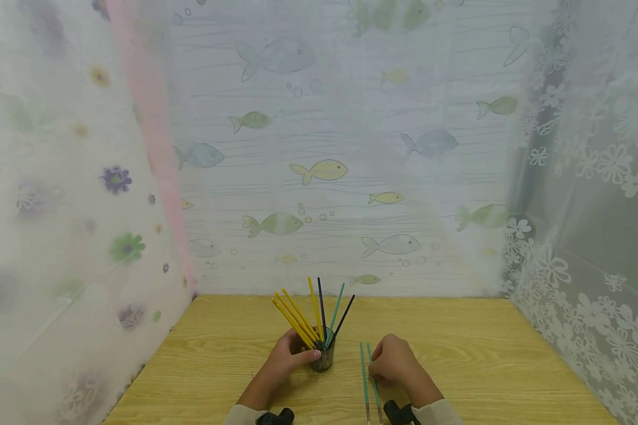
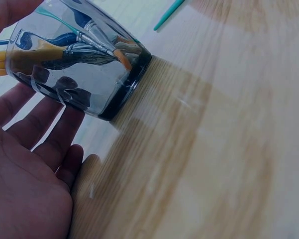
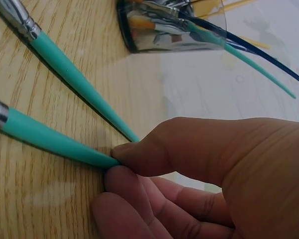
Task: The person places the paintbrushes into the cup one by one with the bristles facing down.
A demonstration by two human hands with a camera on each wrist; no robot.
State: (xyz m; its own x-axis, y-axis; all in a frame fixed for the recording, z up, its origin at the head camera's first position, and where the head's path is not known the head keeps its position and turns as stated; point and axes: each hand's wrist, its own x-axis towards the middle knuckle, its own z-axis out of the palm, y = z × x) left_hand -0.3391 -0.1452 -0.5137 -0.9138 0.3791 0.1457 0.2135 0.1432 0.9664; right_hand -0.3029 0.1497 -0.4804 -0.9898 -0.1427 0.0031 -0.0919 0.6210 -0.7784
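Note:
My left hand [image 1: 286,360] holds a clear cup with a dark base [image 1: 324,361] that stands on the table, thumb on the near side and fingers around the far side. Several paintbrushes with yellow, dark and teal handles lean in it, bristles down, as the left wrist view shows through the cup wall [image 2: 102,92]. To the right of the cup, two teal paintbrushes lie side by side with bristles toward me. My right hand [image 1: 397,361] pinches the right-hand teal paintbrush [image 3: 54,142] near its handle's end. The other teal paintbrush [image 3: 79,82] lies just beside it.
The wood-grain table [image 1: 473,354] extends back to a hanging sheet printed with fish [image 1: 324,170]. Flower-patterned sheets hang at the left [image 1: 127,248] and the right [image 1: 614,162]. A dark wrist device [image 1: 276,417] shows at the left sleeve.

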